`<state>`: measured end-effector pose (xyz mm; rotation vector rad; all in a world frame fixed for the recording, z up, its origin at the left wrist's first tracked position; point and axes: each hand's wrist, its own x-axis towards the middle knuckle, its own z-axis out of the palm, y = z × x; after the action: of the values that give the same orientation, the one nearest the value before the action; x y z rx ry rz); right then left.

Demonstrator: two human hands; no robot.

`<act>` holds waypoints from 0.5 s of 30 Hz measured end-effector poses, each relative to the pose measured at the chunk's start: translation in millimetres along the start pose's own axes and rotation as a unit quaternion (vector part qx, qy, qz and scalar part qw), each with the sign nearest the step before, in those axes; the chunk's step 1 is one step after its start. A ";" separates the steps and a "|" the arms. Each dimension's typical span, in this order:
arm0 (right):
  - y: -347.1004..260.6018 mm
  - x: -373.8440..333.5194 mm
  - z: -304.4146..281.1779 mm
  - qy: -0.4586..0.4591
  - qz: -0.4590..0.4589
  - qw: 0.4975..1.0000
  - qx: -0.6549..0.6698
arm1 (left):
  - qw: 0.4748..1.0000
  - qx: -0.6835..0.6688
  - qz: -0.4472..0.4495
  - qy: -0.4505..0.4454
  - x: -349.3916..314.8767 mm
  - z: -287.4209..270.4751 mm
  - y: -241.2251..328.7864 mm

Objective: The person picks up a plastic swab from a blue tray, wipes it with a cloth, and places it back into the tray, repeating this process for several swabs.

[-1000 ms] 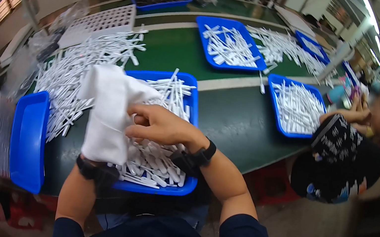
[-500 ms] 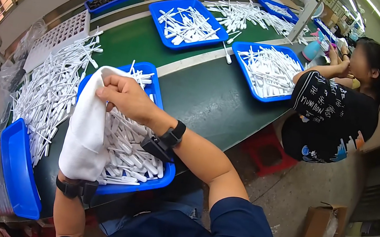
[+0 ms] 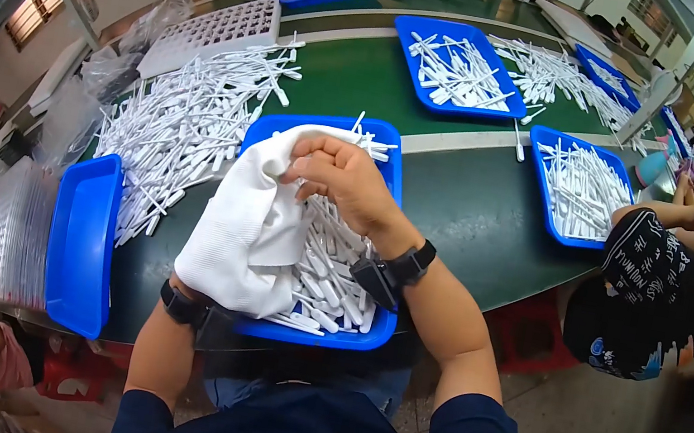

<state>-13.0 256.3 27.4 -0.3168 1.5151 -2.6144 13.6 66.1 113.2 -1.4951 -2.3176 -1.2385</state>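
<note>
A white ribbed cloth (image 3: 240, 226) hangs draped over my left hand, hiding its fingers; only the wrist with a black band (image 3: 184, 304) shows below it. My right hand (image 3: 342, 181) is closed, its curled fingertips at the cloth's upper right edge, pinching it. The cloth is bunched and folded near those fingers. Under both hands stands a blue tray (image 3: 382, 337) of white plastic sticks (image 3: 334, 292), each with a wider, rounded end. The cloth covers the left part of this tray.
Loose white sticks (image 3: 188, 121) lie heaped left of the tray. Beyond them is a white holed board (image 3: 212, 33). An upright-tilted blue tray (image 3: 82, 246) and stacked clear plastic trays (image 3: 17, 239) stand left. More filled trays (image 3: 581, 191) and a seated co-worker (image 3: 667, 279) are right.
The view has swung left, so the scene sits further right. The cloth has gone from hanging smooth to bunched and spread across more of the tray, my right fingers still at its edge.
</note>
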 end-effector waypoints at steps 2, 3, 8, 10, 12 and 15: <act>4.6 2.2 2.2 0.014 0.013 1.000 0.011 | 0.996 0.060 0.033 -0.057 -1.4 -5.2 2.1; 4.3 1.9 0.0 0.014 0.015 1.000 0.015 | 0.996 0.061 0.029 -0.059 -2.7 -1.8 -2.8; -4.4 1.6 3.3 0.014 0.029 0.999 0.039 | 0.998 -0.001 -0.046 -0.034 -12.5 8.4 -11.8; -9.9 -2.5 6.3 0.025 -0.006 0.999 0.028 | 0.945 -0.270 -0.179 0.050 -4.6 5.6 2.2; -9.4 -2.3 12.9 0.018 -0.020 0.999 0.036 | 0.984 -0.134 -0.110 0.046 -15.1 8.8 -24.4; -8.6 -5.1 14.9 0.011 -0.051 0.998 0.048 | 0.989 0.135 0.043 0.030 -24.6 16.4 -47.7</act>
<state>-4.4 249.1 41.4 -0.3679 1.4106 -2.7664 -7.1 51.4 63.2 -1.4264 -2.2479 -0.8930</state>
